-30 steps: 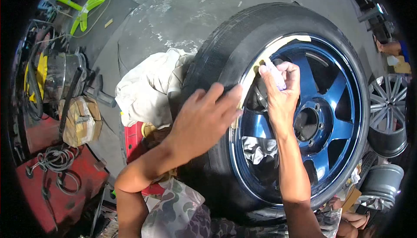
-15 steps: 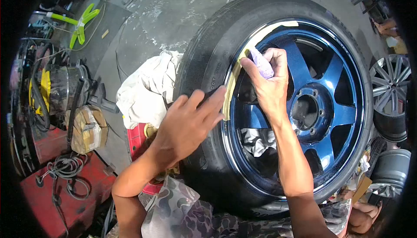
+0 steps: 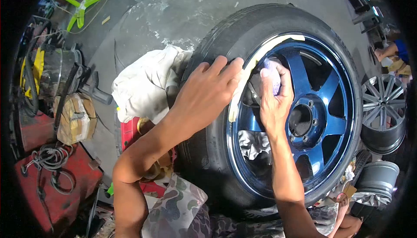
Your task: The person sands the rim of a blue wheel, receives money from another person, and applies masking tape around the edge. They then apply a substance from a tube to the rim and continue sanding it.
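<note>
A dark tyre (image 3: 208, 138) is fitted on a glossy blue wheel rim (image 3: 332, 86) with broad spokes. Yellow masking tape (image 3: 262, 52) runs in an arc along the rim's left and upper edge. My left hand (image 3: 213, 86) is over the tyre sidewall, fingers bent and apart, with fingertips right at the tape. Over the spokes, my right hand (image 3: 278, 95) is closed round a purple-and-white speckled piece (image 3: 273, 75), whose kind I cannot tell; its upper end is close to the tape. White cloth (image 3: 254, 144) shows through a gap between spokes.
A white cloth (image 3: 145, 86) lies left of the tyre, above a red object (image 3: 127, 134). Farther left are a taped cardboard box (image 3: 76, 118), a red case (image 3: 65, 186) with coiled cable and a green star-shaped base (image 3: 81, 9). Bare wheels (image 3: 384, 103) and another person's foot (image 3: 384, 52) are at right.
My left hand has moved up along the tape. My right hand, still holding the speckled piece, has shifted slightly right and down, off the tape. The whole view has shifted a little.
</note>
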A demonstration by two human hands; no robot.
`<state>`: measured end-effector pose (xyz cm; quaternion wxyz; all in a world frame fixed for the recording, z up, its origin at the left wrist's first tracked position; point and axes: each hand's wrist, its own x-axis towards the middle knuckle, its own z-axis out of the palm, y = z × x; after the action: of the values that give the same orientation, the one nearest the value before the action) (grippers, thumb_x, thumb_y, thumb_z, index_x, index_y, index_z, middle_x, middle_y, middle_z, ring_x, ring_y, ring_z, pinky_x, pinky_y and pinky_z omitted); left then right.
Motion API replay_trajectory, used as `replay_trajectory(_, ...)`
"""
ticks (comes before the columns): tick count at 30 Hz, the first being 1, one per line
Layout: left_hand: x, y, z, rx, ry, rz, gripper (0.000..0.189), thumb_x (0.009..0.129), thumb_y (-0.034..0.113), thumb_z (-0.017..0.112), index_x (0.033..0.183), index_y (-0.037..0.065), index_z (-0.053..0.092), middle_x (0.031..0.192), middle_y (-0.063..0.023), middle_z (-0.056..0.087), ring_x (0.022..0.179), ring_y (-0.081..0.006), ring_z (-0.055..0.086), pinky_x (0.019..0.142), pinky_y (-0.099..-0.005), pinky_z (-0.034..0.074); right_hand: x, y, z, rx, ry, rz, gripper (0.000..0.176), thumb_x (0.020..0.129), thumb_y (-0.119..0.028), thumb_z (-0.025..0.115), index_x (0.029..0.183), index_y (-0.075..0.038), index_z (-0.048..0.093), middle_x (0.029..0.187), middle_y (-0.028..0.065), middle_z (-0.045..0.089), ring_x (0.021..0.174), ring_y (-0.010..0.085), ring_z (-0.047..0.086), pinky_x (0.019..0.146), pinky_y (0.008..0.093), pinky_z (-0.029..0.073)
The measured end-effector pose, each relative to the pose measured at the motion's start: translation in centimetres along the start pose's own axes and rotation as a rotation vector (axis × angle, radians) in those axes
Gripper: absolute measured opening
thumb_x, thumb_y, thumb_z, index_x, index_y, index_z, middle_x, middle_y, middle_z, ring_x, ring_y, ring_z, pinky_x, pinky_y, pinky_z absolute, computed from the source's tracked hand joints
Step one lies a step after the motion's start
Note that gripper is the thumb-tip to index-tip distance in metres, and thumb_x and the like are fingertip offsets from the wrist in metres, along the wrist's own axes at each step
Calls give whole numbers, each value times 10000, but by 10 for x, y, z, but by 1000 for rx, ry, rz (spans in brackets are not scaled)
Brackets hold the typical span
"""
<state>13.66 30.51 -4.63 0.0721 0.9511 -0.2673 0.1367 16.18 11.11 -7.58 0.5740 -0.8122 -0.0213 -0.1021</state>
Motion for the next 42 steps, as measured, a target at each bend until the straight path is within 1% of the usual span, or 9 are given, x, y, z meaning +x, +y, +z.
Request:
replay_trajectory(4, -6, 3, -8, -13, -29, -44, 339, 896, 207, 762, 1200, 59, 735, 1348, -90, 636, 1117, -254, 610, 860, -374, 547, -20, -6, -8, -67, -95, 22, 258, 1031, -159, 719, 1231, 3, 724, 1094, 135, 716, 1041, 234, 703, 927, 357, 538)
replay_trajectory(8, -23, 7, -17, -141, -20, -51, 279, 895, 207, 785, 1133, 67, 746, 1318, -90, 630, 1069, -268, 622, 835, -384, 549, -34, -16, -7, -163, -130, -123, 234, 978, -97, 758, 1188, 5, 742, 975, 154, 687, 884, 275, 703, 811, 365, 544)
replay_trajectory(11, -33, 11, -9, -371, 111, -72, 193, 874, 175, 823, 1010, 56, 754, 1235, -96, 651, 968, -287, 638, 779, -394, 538, -42, -22, -3, -177, -116, -125, 170, 927, -59, 809, 1077, 16, 779, 884, 153, 680, 762, 259, 678, 703, 361, 534)
replay_trajectory(16, -41, 14, 9, -426, 434, -230, 148, 849, 66, 837, 853, 28, 693, 987, -79, 641, 817, -286, 618, 709, -399, 521, -50, -24, 7, -240, -100, -211, 185, 941, -42, 794, 1118, 7, 781, 876, 146, 628, 725, 267, 637, 669, 375, 519)
replay_trajectory(25, -47, 13, 9, -432, 424, -234, 138, 831, 21, 842, 912, 19, 730, 980, -88, 658, 831, -296, 641, 713, -403, 523, -63, -21, 17, -216, -48, -272, 191, 956, 28, 745, 1146, 17, 728, 920, 186, 642, 733, 316, 638, 648, 399, 519)
replay_trajectory(30, -38, 19, 4, -437, 385, -369, 144, 843, 27, 853, 909, 34, 725, 932, -96, 655, 858, -307, 650, 731, -409, 516, -63, -24, 9, -45, -46, -159, 180, 1005, -15, 699, 1179, 19, 671, 926, 206, 678, 805, 318, 682, 737, 401, 542)
replay_trajectory(32, -29, 15, 6, -448, 368, -360, 137, 869, 39, 847, 908, 34, 715, 902, -105, 643, 843, -310, 635, 727, -399, 500, -54, -27, -2, 354, -102, 409, 165, 1054, -74, 655, 1194, 15, 647, 956, 183, 722, 856, 264, 700, 796, 397, 551)
replay_trajectory(34, -17, 9, 13, -479, 377, -521, 128, 895, 50, 832, 919, 25, 709, 869, -109, 624, 827, -297, 617, 728, -394, 488, -33, -17, -9, 134, -17, 155, 278, 1043, -212, 706, 1185, 17, 639, 911, 127, 731, 868, 189, 679, 812, 369, 551)
replay_trajectory(42, -14, 8, 19, -398, 339, -572, 152, 969, 128, 797, 949, 6, 708, 910, -88, 609, 798, -217, 595, 712, -356, 477, 2, 16, -7, 369, -257, 204, 271, 999, -211, 734, 1143, 5, 654, 890, 123, 715, 782, 171, 632, 731, 355, 520)
